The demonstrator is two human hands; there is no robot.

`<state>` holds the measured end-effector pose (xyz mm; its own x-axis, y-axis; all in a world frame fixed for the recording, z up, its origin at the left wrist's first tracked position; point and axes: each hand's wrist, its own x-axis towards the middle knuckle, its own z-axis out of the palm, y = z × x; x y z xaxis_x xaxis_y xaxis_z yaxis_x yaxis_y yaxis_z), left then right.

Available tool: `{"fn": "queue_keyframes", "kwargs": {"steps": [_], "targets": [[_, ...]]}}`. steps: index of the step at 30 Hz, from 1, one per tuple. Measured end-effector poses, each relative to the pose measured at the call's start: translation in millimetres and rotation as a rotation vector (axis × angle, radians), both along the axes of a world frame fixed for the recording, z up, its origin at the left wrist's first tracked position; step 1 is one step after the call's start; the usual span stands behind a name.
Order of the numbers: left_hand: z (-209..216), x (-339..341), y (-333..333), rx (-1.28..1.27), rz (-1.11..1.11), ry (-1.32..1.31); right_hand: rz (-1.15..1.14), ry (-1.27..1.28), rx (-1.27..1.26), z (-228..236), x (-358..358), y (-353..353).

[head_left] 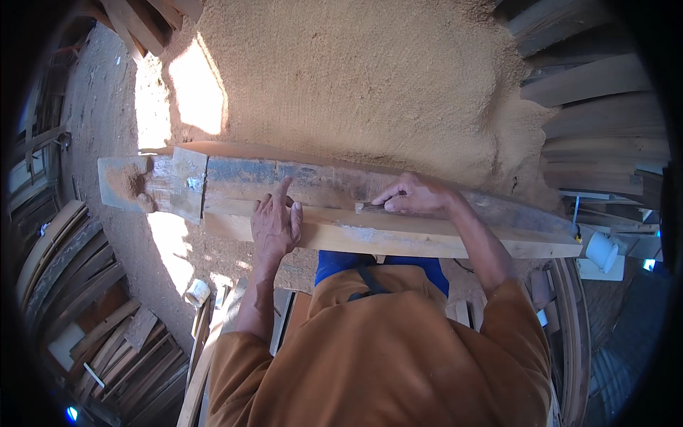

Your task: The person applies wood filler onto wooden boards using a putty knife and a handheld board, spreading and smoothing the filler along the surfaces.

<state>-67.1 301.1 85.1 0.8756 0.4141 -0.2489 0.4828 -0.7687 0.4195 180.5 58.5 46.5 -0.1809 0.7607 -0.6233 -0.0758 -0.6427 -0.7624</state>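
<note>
A long, pale wooden beam (427, 238) lies along the near side of a dark, worn bench plank (313, 181). On the beam's upper face rests my left hand (274, 224), its index finger stretched forward over the dark plank and the fingers apart. My right hand (420, 196) is farther right, with thumb and fingers pinched together at the beam's far edge. A small, flat, dark piece (370, 207) sticks out from its fingertips toward the left; its kind is unclear. Against the beam's left end stands a short wooden block (188, 186).
Sawdust (341, 78) covers the floor beyond the bench, with a small sawdust pile (128, 181) on the bench's left end. Stacked timber (597, 121) lies at the right, more wood offcuts (121, 341) at the lower left. A white container (601, 252) stands by the beam's right end.
</note>
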Motion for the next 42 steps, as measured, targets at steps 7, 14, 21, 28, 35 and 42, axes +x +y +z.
{"fn": "queue_keyframes", "kwargs": {"steps": [7, 14, 21, 28, 35, 42], "targets": [[-3, 3, -1, -0.029, 0.027, 0.013, 0.029, 0.072, 0.187, -17, -14, 14], [-3, 2, 1, -0.032, -0.001, 0.037, 0.129, 0.123, 0.152, -35, -24, -7], [-1, 6, 1, -0.050, -0.015, 0.057, 0.181, -0.012, 0.084, -46, 6, -45], [-2, 7, 2, -0.038, -0.034, 0.046, -0.038, 0.105, 0.155, -20, -12, -17], [-3, 5, 2, -0.048, -0.025, 0.046, 0.195, 0.042, 0.164, -40, 4, -43], [0, 7, 1, -0.087, -0.013, 0.042, 0.019, -0.093, 0.155, -4, -12, 2]]}}
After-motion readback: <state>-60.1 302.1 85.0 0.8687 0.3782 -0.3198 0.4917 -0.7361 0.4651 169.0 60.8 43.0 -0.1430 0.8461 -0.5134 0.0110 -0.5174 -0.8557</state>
